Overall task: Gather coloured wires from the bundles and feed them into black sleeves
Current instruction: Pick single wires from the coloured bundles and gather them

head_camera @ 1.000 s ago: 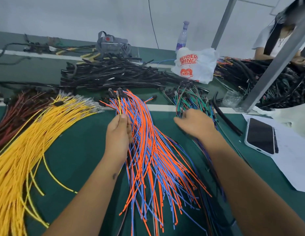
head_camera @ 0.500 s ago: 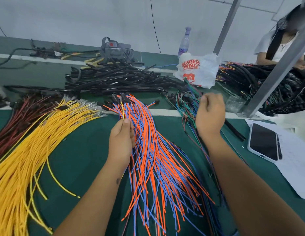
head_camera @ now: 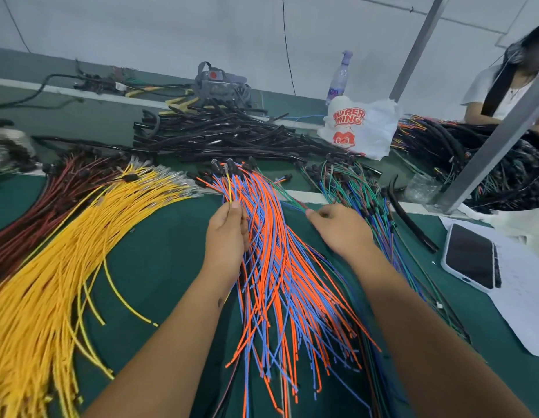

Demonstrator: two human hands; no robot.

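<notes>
Far left of the green surface [head_camera: 147,267] there was a dark red wire bundle [head_camera: 51,194], and right beside it a big fan of yellow wires [head_camera: 51,267] with metal terminals at the far ends. Behind those, toward the back, sat the pile of black sleeves [head_camera: 220,137], so well apart from both hands.

Middle of the shot was the orange and blue wire bundle [head_camera: 280,267], spread out toward the camera. The left hand [head_camera: 227,236] was at the bundle's left edge, its grip closed on a few gathered wires, with one yellow wire [head_camera: 229,188] sticking up out of the fingers. Couldn't tell exactly how many wires it held.

The right hand [head_camera: 340,227] was just on the other side of the bundle, grip narrow, pinching a green wire [head_camera: 289,200] that ran back over the white strip. Next to it lay the green and blue mixed bundle [head_camera: 349,185].

Further right: a white plastic bag [head_camera: 358,128] with red print, a bottle [head_camera: 339,76] behind it, a loose black sleeve piece [head_camera: 410,218], and a phone [head_camera: 470,254] face up on some paper [head_camera: 521,297]. Another person sat at the far right.
</notes>
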